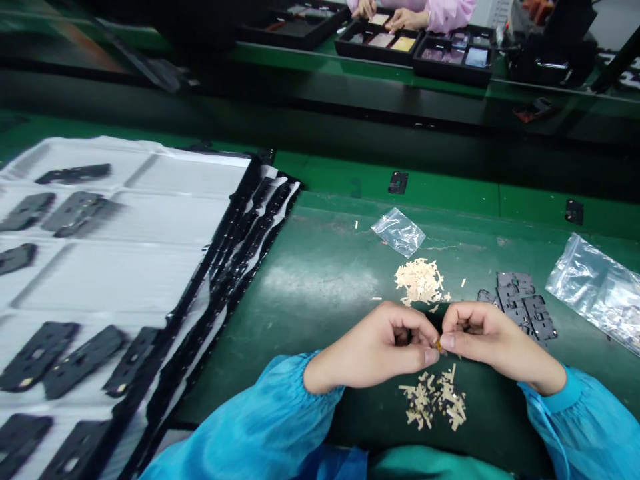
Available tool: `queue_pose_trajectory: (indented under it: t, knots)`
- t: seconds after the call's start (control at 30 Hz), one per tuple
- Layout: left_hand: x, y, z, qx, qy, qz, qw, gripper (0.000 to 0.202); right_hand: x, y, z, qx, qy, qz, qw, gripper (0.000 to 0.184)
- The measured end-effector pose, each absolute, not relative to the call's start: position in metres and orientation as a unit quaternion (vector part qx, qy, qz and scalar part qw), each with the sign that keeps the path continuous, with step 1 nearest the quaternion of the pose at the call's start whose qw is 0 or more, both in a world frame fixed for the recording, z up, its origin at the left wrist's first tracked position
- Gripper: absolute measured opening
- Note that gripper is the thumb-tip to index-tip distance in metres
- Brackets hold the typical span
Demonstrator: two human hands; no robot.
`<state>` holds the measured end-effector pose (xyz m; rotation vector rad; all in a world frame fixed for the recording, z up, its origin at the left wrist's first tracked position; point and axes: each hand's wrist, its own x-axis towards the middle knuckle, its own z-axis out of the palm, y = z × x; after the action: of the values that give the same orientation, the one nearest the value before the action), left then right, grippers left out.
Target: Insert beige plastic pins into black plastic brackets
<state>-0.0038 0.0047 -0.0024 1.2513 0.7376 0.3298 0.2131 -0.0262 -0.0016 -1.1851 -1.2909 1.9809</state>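
My left hand (380, 347) and my right hand (487, 337) meet fingertip to fingertip over the green mat, both pinched on one tiny amber piece (438, 345) between them. Just beyond the hands lies a heap of small cream strips (419, 280). Below the hands sits a second, looser scatter of cream and dark bits (436, 400). A stack of dark flat plastic parts (525, 308) rests right of my right hand. Blue sleeves cover both forearms.
A white tray (150, 220) with several dark parts fills the left, on a stack of black trays (250, 227). A small clear bag (399, 231) and a larger one (595, 287) lie on the mat. Another person's hands (400, 17) work over black trays across the belt.
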Motion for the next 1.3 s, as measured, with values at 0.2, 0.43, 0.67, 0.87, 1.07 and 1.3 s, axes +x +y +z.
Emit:
queue_pose_trajectory:
  t: [0.2,0.43,0.67,0.87,1.07,1.3]
  knots:
    - [-0.002,0.003,-0.011,0.563,0.382,0.177,0.711,0.014,0.211,-0.034,-0.005,-0.517,-0.573,0.565,0.293,0.017]
    - [-0.001,0.002,-0.014,0.587,0.413,0.194,0.668,0.018,0.210,-0.044,-0.002,-0.458,-0.836,0.122,0.277,0.015]
    - [-0.003,0.000,-0.009,0.667,0.388,0.152,0.618,0.023,0.208,-0.044,0.002,-0.427,-0.880,0.083,0.190,0.026]
    - [-0.001,-0.003,-0.005,0.704,0.394,0.146,0.573,0.025,0.205,-0.043,0.004,-0.420,-0.887,0.075,0.176,0.027]
    - [-0.001,-0.002,-0.002,0.666,0.396,0.140,0.616,0.021,0.213,-0.042,-0.001,-0.460,-0.854,0.144,0.195,0.026]
    - [-0.002,-0.002,-0.003,0.647,0.402,0.130,0.635,0.021,0.211,-0.043,0.003,-0.427,-0.871,0.151,0.192,0.029]
